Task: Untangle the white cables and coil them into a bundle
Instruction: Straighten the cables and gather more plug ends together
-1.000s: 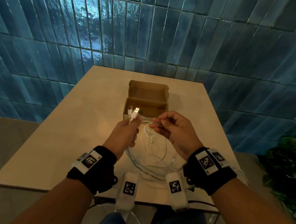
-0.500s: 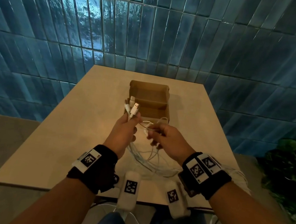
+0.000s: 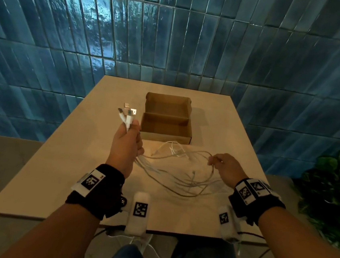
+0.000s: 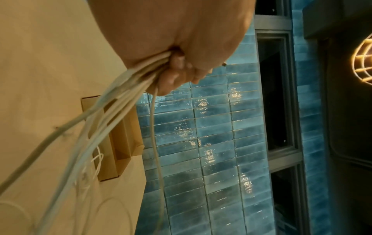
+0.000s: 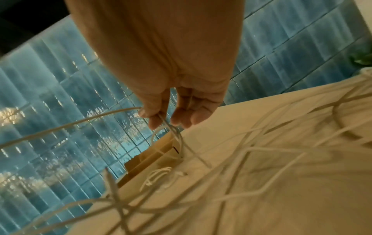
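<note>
Several white cables [image 3: 172, 175] sag in loose loops over the table [image 3: 57, 159] between my hands. My left hand [image 3: 126, 143] is raised in a fist round a bunch of them, and their plugs [image 3: 127, 114] stick up above the fist. In the left wrist view the strands [image 4: 128, 89] leave the fist [image 4: 173, 63] downward. My right hand [image 3: 223, 166], lower and to the right, pinches one cable loop [image 5: 161, 117] between thumb and forefinger [image 5: 156, 117]. A small knot of thin cable [image 3: 173, 149] lies on the table in front of the box.
An open, empty cardboard box [image 3: 166, 122] stands mid-table just beyond my left hand. A blue tiled wall [image 3: 174, 34] rises behind the table. A green plant [image 3: 335, 188] sits at the right. White marker tags [image 3: 139, 209] hang under my wrists near the table's front edge.
My hands have drawn apart: the left rose and moved left with the plugs, the right swung right and down. The cables, coiled close before, now spread out over the table.
</note>
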A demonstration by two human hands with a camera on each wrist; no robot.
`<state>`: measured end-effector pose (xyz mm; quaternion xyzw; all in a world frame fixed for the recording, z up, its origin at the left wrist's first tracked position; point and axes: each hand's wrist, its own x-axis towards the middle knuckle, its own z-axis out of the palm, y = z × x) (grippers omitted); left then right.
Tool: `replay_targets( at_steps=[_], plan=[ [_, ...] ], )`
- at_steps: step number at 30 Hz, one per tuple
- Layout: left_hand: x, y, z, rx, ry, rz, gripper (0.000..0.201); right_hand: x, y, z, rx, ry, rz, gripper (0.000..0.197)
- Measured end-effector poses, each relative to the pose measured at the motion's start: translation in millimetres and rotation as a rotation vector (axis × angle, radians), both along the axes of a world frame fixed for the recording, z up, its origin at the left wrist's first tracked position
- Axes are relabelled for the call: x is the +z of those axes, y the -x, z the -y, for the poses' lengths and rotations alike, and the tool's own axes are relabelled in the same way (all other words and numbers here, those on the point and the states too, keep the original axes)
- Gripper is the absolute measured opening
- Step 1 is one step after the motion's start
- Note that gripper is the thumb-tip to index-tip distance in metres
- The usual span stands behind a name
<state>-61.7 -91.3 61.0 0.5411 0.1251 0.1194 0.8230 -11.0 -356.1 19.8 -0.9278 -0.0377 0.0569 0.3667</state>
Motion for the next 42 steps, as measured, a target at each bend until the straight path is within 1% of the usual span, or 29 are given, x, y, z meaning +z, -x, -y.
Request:
replay_targets(
  at_steps=[3,7,9,11,13,15,17,20,22,25,29,32,33,35,37,39,40,42],
  plan=[
    [1,3,6,-0.061,-0.167,-0.039,0.022,17,2,-14,0.063,-0.188,0.06,0.03],
    [4,8,22,-0.184,-0.432,-0.028,0.021,37,10,-50,0.245,-0.222,0.142,0.024],
    [6,9,29,-0.249,-0.531,-0.028,0.024,45,14,-64,0.319,-0.235,0.166,0.02],
    [7,8,31,-0.278,-0.562,-0.058,0.029,49,15,-73,0.349,-0.229,0.191,0.022],
    [6,5,28,-0.291,-0.563,-0.073,0.032,49,13,-75,0.335,-0.252,0.181,0.017],
    [5,4,22,-0.279,-0.563,-0.081,0.026,45,11,-72,0.321,-0.265,0.14,0.016],
    [4,3,16,-0.243,-0.521,-0.09,0.022,39,8,-64,0.32,-0.232,0.103,0.02],
    [1,2,5,-0.149,-0.41,-0.103,0.022,26,3,-41,0.261,-0.151,0.088,0.023],
    [-1,1,-3,-0.084,-0.362,-0.1,0.023,17,0,-22,0.188,-0.107,0.088,0.02],
    [-1,-1,-15,0.001,-0.284,-0.085,0.025,3,-4,7,0.068,0.013,0.122,0.016],
    [-2,-6,-28,0.073,-0.281,-0.07,0.024,-11,-8,38,-0.059,0.202,0.135,0.017],
    [-3,-12,-41,0.123,-0.321,-0.084,0.024,-13,-9,54,-0.13,0.256,0.121,0.016],
    [-2,-13,-47,0.14,-0.365,-0.083,0.024,-14,-11,59,-0.154,0.259,0.117,0.016],
    [-2,-14,-57,0.178,-0.533,-0.074,0.027,-12,-12,62,-0.19,0.255,0.123,0.018],
    [-1,-13,-66,0.213,-0.695,-0.063,0.032,-8,-16,63,-0.241,0.131,0.106,0.023],
    [0,-12,-72,0.247,-0.761,-0.051,0.034,-2,-16,62,-0.313,-0.042,0.103,0.029],
    [0,-10,-74,0.253,-0.775,-0.051,0.035,-1,-17,63,-0.327,-0.11,0.134,0.029],
    [-2,-9,-75,0.26,-0.799,-0.064,0.035,0,-17,62,-0.364,-0.109,0.203,0.027]
  ],
)
